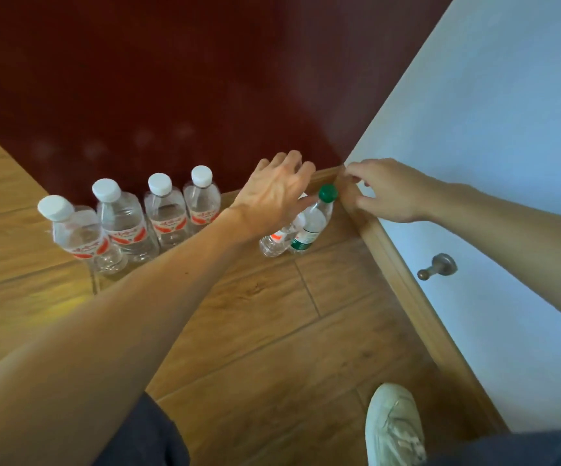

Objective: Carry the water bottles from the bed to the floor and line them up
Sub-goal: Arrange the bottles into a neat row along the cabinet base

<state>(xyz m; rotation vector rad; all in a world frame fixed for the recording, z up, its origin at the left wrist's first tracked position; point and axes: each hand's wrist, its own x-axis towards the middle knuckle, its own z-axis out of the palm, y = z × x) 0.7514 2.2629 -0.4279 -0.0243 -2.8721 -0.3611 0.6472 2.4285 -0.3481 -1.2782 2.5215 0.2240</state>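
While the person bends over the floor (272, 331), both bare arms reach toward the corner where the dark red wall (171, 62) meets the white wall (507, 129). Four white-capped bottles stand upright in a row along the foot of the red wall, from the leftmost bottle (80, 233) to the fourth bottle (201, 200), each touching or just beside its neighbour.

After a gap to the right, nearer the corner, two more stand close together: a red-label bottle (277, 242) and a green-cap bottle (312, 223), the second just beside the baseboard (406, 280).

The left hand (274, 193) hovers palm down over the red-label bottle with its fingers spread wide, hiding that bottle's cap; I cannot tell whether the palm or thumb touches it.

The right hand (386, 191) sits just right of the green cap, at the corner of the baseboard, fingers loosely curled and holding nothing.

Farther along the white wall, a round metal doorstop (437, 267) sticks out above the baseboard. A pale shoe (395, 428) rests on the floor near the bottom edge, and dark trousers (151, 438) show at both lower corners.
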